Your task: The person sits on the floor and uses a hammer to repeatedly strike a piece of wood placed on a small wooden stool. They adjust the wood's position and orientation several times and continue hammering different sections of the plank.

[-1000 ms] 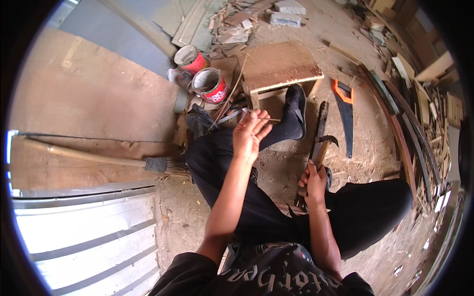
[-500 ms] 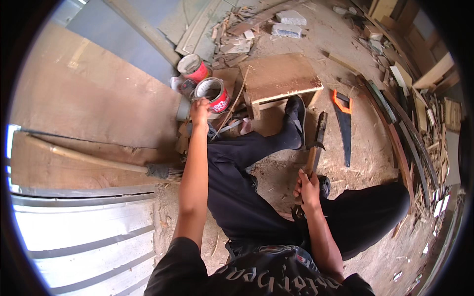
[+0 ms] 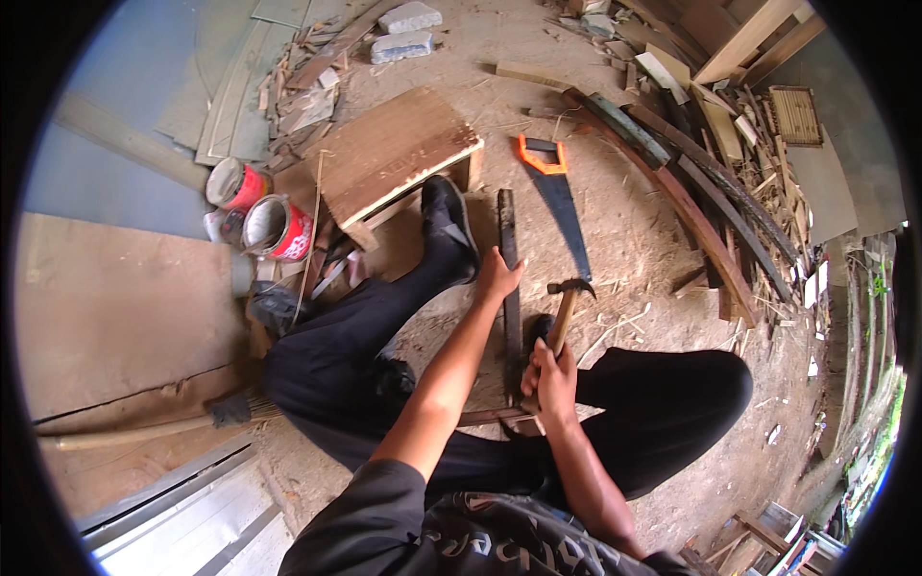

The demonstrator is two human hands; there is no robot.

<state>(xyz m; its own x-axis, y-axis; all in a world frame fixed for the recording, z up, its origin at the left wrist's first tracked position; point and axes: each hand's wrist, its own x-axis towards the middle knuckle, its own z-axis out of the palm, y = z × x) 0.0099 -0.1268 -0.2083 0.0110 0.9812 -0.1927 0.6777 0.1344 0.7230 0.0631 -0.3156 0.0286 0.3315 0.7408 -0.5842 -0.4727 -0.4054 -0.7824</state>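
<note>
Floor (image 3: 629,216) was dirt, lumber (image 3: 730,197) piled at 2 o'clock. Hammer (image 3: 564,322) at 3–4 o'clock, right hand's (image 3: 550,379) grip clamped round handle; head toward 12:30, axis 12:30–6:30. Left hand (image 3: 497,278) by dark bar (image 3: 512,322); couldn't tell grip.

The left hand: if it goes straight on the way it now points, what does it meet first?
The left hand would probably meet the dark bar; whether they already touch is unclear.
</note>
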